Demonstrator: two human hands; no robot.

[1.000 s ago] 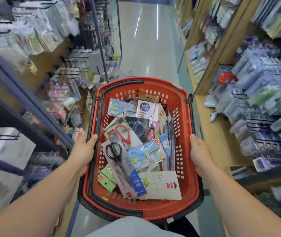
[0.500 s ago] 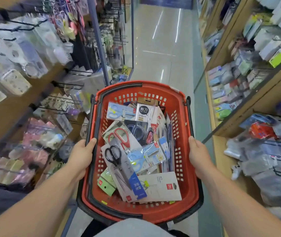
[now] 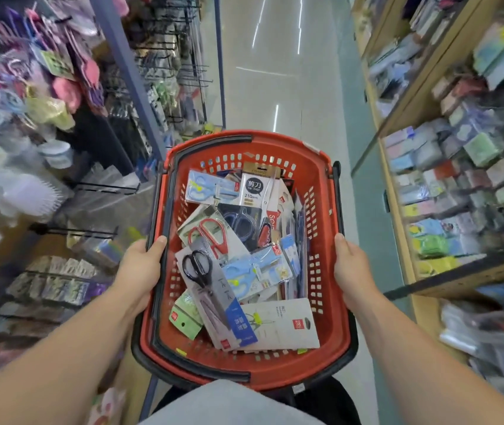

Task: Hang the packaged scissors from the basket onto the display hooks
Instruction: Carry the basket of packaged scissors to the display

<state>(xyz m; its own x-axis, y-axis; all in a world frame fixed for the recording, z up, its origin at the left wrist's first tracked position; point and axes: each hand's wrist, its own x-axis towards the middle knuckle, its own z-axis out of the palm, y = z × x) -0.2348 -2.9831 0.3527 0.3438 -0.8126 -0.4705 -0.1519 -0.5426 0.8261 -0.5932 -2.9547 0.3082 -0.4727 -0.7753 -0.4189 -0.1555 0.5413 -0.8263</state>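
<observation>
**Red basket gripped at both sides in the aisle**

Red plastic filled the middle of my feed: the basket (image 3: 321, 167) was held in front of the person's body, between both forearms. I saw the left hand (image 3: 140, 268) clamped on the left rim with its thumb hooked over the black edge. The right hand (image 3: 352, 271) gripped the right rim the same way, and the fingers of both were hidden outside the walls. The packaged scissors (image 3: 253, 187) lay loose inside the basket in an overlapping heap. A black-handled pair (image 3: 200, 269) was on top near the left wall, a red-handled pair (image 3: 212, 233) just beyond it, and a pale blue pair (image 3: 257, 271) beside them. Display hooks (image 3: 103, 187) jutted from the rack on the left, apart from the basket. Shelves (image 3: 410, 96) of blurred stock lined the right.
</observation>
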